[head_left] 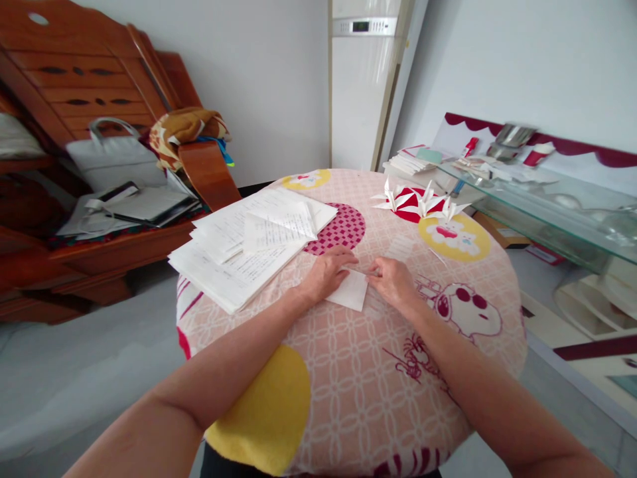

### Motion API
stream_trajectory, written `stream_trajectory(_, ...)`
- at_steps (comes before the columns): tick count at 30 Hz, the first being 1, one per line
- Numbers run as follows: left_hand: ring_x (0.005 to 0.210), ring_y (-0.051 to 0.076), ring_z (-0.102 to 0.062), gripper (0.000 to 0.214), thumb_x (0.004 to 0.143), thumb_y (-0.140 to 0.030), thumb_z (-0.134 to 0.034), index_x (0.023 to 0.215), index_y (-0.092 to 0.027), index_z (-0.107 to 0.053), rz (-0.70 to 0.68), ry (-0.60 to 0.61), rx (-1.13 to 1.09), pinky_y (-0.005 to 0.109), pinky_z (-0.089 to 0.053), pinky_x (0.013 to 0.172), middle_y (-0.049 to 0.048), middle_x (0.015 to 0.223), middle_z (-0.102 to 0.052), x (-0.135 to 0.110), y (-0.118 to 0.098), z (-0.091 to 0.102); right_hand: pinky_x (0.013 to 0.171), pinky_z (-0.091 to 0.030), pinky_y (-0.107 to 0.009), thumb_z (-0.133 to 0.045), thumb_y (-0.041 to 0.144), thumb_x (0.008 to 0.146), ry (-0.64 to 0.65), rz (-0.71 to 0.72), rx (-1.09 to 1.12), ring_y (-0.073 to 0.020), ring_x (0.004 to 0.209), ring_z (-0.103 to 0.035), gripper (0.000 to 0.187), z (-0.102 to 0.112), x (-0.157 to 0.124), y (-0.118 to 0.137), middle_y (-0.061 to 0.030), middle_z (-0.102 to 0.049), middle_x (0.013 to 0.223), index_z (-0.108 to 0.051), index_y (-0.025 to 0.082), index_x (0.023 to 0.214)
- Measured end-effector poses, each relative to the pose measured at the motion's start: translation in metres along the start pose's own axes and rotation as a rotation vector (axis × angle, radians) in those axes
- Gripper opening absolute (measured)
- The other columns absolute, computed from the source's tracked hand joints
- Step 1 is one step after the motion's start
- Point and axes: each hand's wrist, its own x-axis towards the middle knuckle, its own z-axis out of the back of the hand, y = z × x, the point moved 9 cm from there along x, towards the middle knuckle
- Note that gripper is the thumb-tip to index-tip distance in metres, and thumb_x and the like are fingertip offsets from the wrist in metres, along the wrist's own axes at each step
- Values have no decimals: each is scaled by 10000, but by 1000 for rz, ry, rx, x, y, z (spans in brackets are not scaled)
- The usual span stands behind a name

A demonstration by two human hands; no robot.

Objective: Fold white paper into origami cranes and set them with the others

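A small folded piece of white paper (351, 293) lies on the round cloth-covered table in front of me. My left hand (330, 272) rests over its upper left side, thumb and fingers bent onto the paper near its far edge. At the upper right corner, my right hand (391, 281) pinches the paper between thumb and fingers. The fingers partly cover the far edge, so the fold there is hard to make out. Farther back on the right stand several folded white paper cranes (426, 202).
Left of my hands lies a stack of written sheets (249, 265), with a loose folded sheet (279, 227) on top. The patterned tablecloth (348, 372) covers the table. A glass shelf (552, 199) holding clutter is on the right; a wooden bench (94, 86) stands at left.
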Motion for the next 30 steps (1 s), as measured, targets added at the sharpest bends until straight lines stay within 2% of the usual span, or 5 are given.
stream_trajectory(5, 883, 168, -654, 232, 900, -85, -501, 905, -152, -723, -82, 189, -60, 288, -519, 813, 79, 950, -695, -15, -23, -13, 701, -415, -295, -586, 53, 771, -97, 335, -30, -200, 805, -588, 141, 1, -9, 26, -78, -668, 837, -671, 166, 762)
stream_trajectory(9, 915, 172, -647, 162, 917, -194, -575, 1007, -171, -707, -90, 291, -104, 284, -502, 828, 70, 1014, -686, -22, -29, -11, 728, -431, -299, -491, -15, 734, -3, 583, 58, -194, 801, -571, 252, -9, -17, 43, -68, -637, 769, -658, 165, 673)
stream_trajectory(15, 1095, 255, -599, 470, 772, -390, -780, 1179, -198, -645, -141, 356, -15, 383, -476, 941, 99, 1184, -640, -31, -29, -9, 744, -454, -293, -467, -48, 673, 110, 606, 170, -179, 799, -608, 352, -7, -16, 37, -54, -673, 816, -730, 161, 777)
stream_trajectory(22, 1008, 212, -629, 285, 838, -365, -718, 1076, -209, -698, -114, 345, -47, 324, -489, 872, 75, 1106, -668, -33, -27, -8, 766, -462, -286, -566, -21, 760, 207, 693, 156, -165, 820, -629, 296, -4, -27, 42, -38, -686, 845, -769, 191, 802)
stream_trajectory(30, 868, 161, -632, 180, 842, -291, -705, 998, -209, -743, -54, 355, -149, 269, -482, 760, 54, 997, -684, -31, -27, -5, 755, -460, -277, -602, -3, 782, 243, 669, 138, -155, 815, -634, 273, -5, -28, 39, -41, -689, 892, -780, 199, 824)
